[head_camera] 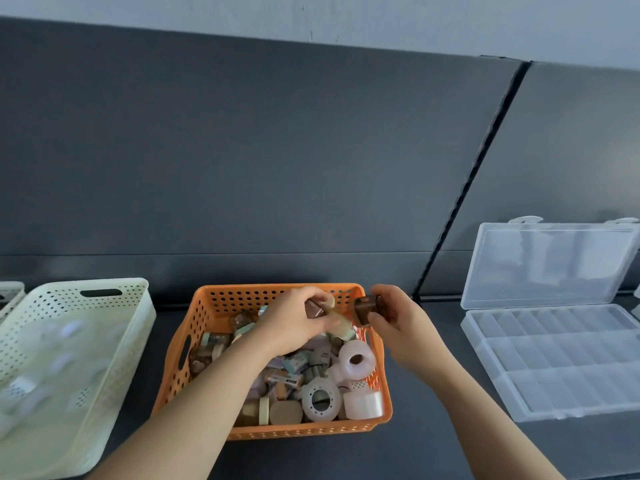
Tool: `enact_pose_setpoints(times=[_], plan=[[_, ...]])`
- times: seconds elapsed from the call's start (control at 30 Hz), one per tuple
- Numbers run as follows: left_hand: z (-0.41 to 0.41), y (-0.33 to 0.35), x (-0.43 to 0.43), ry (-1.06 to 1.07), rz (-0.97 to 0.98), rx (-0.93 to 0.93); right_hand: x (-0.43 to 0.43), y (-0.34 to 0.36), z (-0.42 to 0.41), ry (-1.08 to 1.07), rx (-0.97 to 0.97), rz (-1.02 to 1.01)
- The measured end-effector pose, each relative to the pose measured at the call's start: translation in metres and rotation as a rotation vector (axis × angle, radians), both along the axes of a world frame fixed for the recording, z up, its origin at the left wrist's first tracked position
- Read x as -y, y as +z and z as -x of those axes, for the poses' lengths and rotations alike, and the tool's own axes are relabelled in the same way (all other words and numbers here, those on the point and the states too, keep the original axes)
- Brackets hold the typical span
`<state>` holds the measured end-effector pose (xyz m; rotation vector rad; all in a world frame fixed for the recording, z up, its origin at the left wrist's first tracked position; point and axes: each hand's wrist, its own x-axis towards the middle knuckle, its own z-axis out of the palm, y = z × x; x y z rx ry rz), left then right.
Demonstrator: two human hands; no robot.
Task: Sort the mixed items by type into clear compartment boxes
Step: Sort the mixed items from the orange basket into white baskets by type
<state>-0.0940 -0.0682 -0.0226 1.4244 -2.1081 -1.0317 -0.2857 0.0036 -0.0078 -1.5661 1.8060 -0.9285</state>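
Hands (298,320) (391,317) grip small items above orange basket (207,306); labels unreadable.

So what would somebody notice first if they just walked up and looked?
Probably the bright orange basket in the middle, heaped with tape rolls and small packets. Both hands are over its far end: the right hand pinches a small brown roll, and the left hand grips other small pieces. An open clear compartment box waits on the right, and a cream basket sits on the left.
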Motion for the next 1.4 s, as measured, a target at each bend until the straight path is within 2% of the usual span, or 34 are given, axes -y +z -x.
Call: enact_pose_setpoints(times=[0.1, 0.3, 0.5, 0.67, 0.83, 1.0, 1.07, 1.2, 1.33, 1.4], plan=[[-0.039, 0.011, -0.019, 0.123, 0.147, -0.01, 0.004, 0.009, -0.022, 0.038, -0.006, 0.049], [-0.141, 0.022, -0.053, 0.409, 0.259, -0.1, 0.017, 0.026, -0.103, 0.221, -0.016, 0.117], [-0.267, 0.026, -0.075, 0.655, 0.244, -0.104, 0.032, 0.028, -0.22, 0.412, 0.037, 0.119], [-0.386, 0.027, -0.078, 0.757, 0.198, -0.056, 0.046, 0.017, -0.332, 0.447, 0.161, 0.07], [-0.492, 0.009, -0.058, 0.698, 0.041, 0.056, 0.059, 0.007, -0.425, 0.388, 0.283, -0.036], [-0.537, -0.017, -0.036, 0.429, -0.11, 0.236, 0.069, -0.001, -0.485, 0.331, 0.213, -0.036], [-0.543, -0.025, -0.029, 0.327, -0.148, 0.3, 0.074, -0.007, -0.499, 0.334, 0.14, -0.018], [-0.552, -0.026, -0.02, 0.199, -0.193, 0.307, 0.081, -0.013, -0.519, 0.402, -0.073, -0.04], [-0.563, -0.023, -0.012, 0.243, -0.142, 0.268, 0.089, -0.016, -0.534, 0.489, -0.277, -0.077], [-0.564, -0.023, -0.008, 0.263, -0.072, 0.314, 0.095, -0.017, -0.542, 0.541, -0.407, -0.087]])
